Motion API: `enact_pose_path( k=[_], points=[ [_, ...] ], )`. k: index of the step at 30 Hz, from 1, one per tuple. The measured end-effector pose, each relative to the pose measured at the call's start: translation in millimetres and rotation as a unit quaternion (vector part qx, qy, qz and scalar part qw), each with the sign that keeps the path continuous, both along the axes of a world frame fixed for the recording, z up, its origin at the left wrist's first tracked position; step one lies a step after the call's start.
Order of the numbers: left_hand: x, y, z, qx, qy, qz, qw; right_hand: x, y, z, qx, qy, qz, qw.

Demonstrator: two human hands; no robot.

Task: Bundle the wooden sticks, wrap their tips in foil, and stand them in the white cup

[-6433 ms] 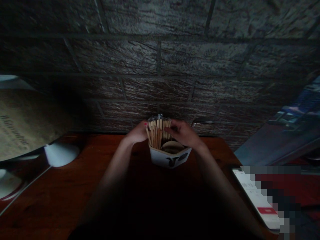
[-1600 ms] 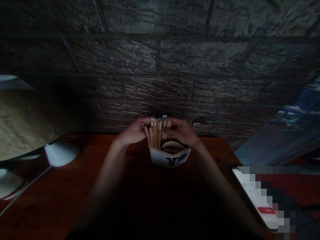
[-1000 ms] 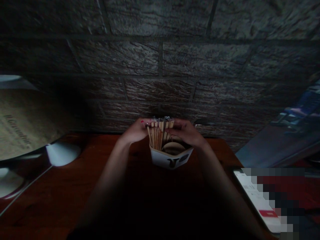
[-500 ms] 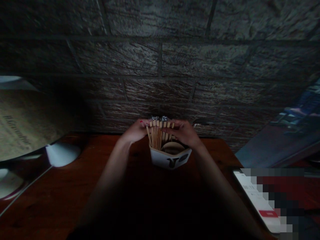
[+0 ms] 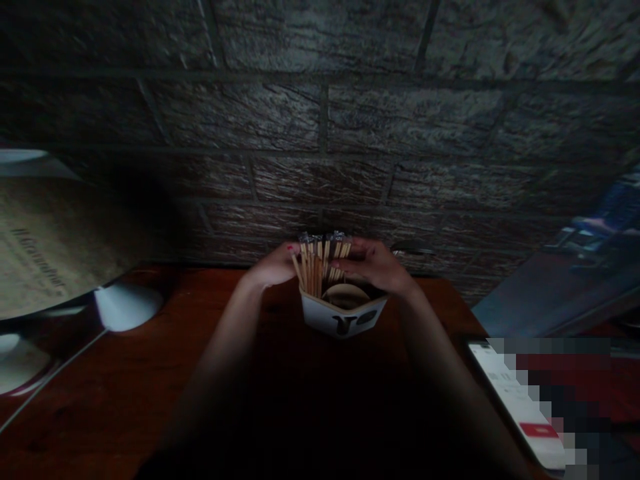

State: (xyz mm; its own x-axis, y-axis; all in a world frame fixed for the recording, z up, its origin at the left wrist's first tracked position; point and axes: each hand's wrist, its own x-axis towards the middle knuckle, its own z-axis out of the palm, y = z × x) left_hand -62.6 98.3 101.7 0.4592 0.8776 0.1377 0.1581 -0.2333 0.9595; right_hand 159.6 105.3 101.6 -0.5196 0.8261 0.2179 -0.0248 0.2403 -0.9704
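A white box with a dark print [image 5: 320, 321] stands on the wooden table close to the wall. Thin wooden chopsticks [image 5: 314, 273] rise from its back left part, some with crinkled clear wrapping at their tops. My left hand [image 5: 277, 267] is closed around the left side of the bunch, its fingertips partly hidden behind the sticks. On the other side, my right hand [image 5: 380, 267] pinches several wrapped chopsticks between thumb and fingers. A round tan-rimmed container [image 5: 347, 292] sits inside the box, in front of the sticks.
A table lamp with a printed shade [image 5: 60, 247] and white base [image 5: 127, 308] stands at the left, its cord crossing the wooden table [image 5: 200, 313]. A lit phone [image 5: 515, 393] lies at the right edge. The stone-block wall [image 5: 320, 113] rises directly behind the box.
My right hand has shifted slightly right along with the wrapped chopsticks it holds. The bunch is spread a little wider, with a gap near its middle. My left hand stays nearly in place.
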Motion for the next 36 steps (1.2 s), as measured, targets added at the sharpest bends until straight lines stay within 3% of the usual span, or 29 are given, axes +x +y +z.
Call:
enact_pose_path(
  k=[5,15,22,29,36],
  points=[
    [2,4,-6.3,0.001,-0.011,0.02,1.0,6,1,1.3,-0.008,0.005,0.045,0.999],
    [6,9,-12.8,0.016,-0.024,0.033,0.999,3,4,-2.0,0.034,-0.08,-0.028,0.996],
    [4,11,-13.4,-0.003,-0.034,0.05,0.998,-1,-1,0.7,0.04,-0.098,-0.025,0.994],
    [2,15,-19.3,0.03,-0.046,0.059,0.997,-1,2,0.1,0.047,-0.099,-0.033,0.993],
    [7,8,-11.0,0.013,-0.031,0.06,0.998,-2,2,-2.8,0.041,-0.085,-0.05,0.994]
  ],
)
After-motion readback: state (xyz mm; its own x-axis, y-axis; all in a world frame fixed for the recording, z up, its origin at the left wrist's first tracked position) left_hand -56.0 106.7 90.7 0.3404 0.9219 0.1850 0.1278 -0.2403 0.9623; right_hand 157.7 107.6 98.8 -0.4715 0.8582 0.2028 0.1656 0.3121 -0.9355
